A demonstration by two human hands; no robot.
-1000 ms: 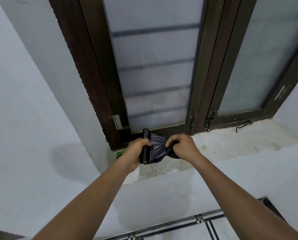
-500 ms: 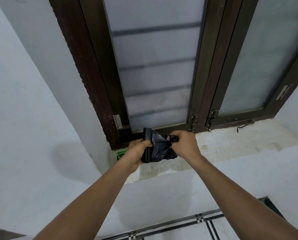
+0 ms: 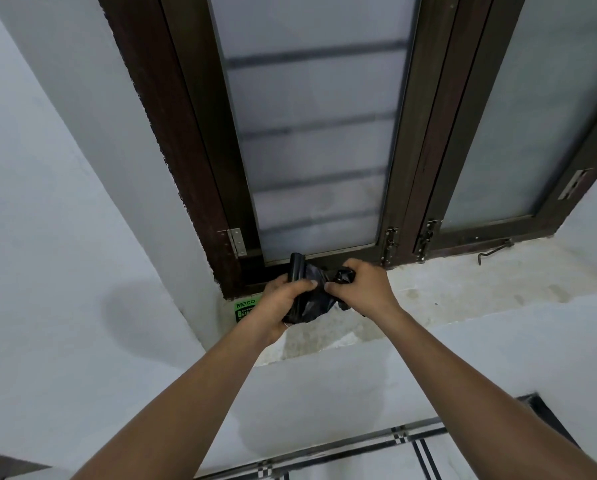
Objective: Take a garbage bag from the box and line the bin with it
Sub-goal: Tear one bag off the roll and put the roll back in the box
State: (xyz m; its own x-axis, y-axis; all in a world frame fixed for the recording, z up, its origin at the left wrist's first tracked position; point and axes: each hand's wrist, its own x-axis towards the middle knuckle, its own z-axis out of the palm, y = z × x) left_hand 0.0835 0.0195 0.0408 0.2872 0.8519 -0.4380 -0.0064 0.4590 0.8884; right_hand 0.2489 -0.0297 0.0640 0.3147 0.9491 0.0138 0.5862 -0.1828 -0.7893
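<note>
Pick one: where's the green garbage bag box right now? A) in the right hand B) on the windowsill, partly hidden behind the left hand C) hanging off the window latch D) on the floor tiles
B: the green box sits on the windowsill, showing just behind the left hand.

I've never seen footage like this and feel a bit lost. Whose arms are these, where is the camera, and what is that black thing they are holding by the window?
No machine here: these are a person's two bare arms, filmed by a camera worn on their head, looking forward and down. The left hand grips a black roll of garbage bags, upright in its fingers. The right hand pinches the loose bag coming off that roll. Below them is a stained window ledge, where a green box shows partly behind the left hand. Behind stands a dark-framed window. No bin is in view.
</note>
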